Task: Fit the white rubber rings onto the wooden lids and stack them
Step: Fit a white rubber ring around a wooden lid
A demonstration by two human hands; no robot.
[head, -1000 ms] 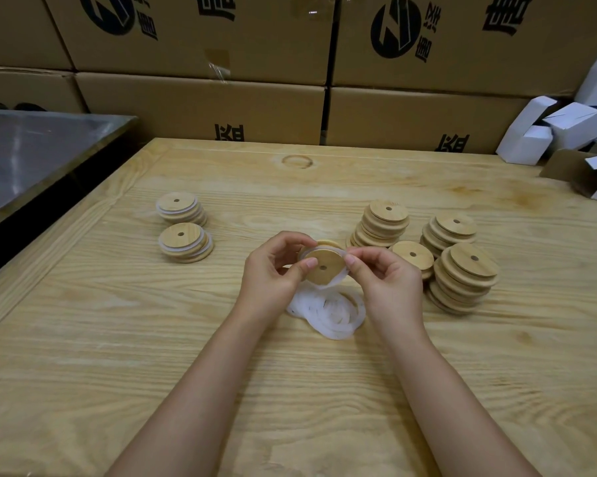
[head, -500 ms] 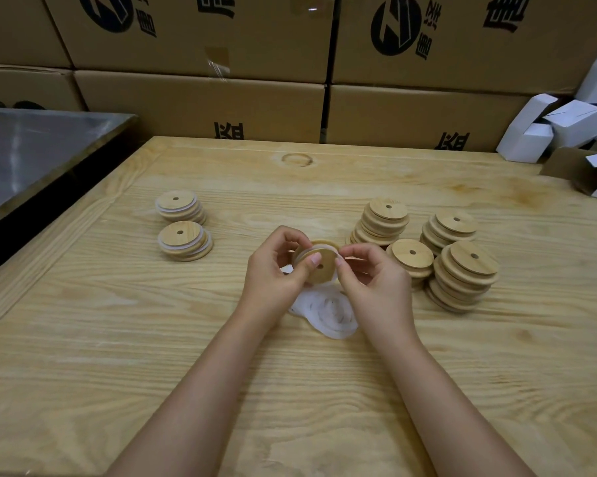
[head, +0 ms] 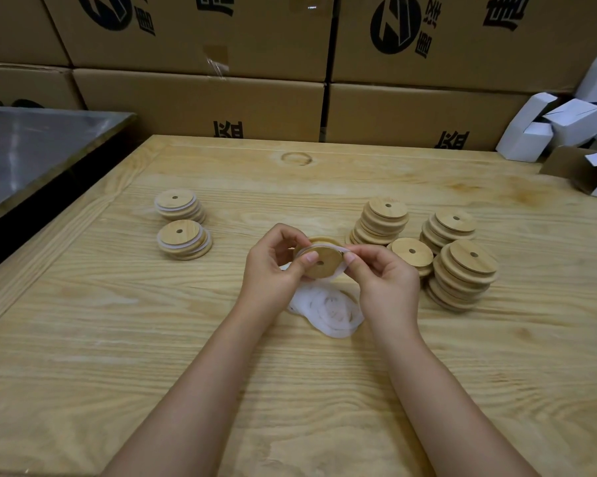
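I hold a round wooden lid (head: 322, 261) with a small centre hole above the middle of the table. My left hand (head: 273, 270) grips its left edge, thumb on the face. My right hand (head: 381, 280) pinches a white rubber ring (head: 341, 251) stretched around the lid's rim at the right. A loose pile of white rings (head: 328, 309) lies on the table just below my hands. Two short stacks of ringed lids (head: 183, 228) stand at the left. Several stacks of bare lids (head: 462, 266) stand at the right.
The wooden table (head: 118, 339) has a raised border strip along its left and far edges. A metal-topped surface (head: 32, 149) adjoins at the left. Brown cardboard cartons (head: 221, 98) wall the back. Small white boxes (head: 548, 129) pile up at the far right.
The lid has tilted its face more toward me. My right hand has drawn the ring out over the right rim, and both hands have stayed over the ring pile.
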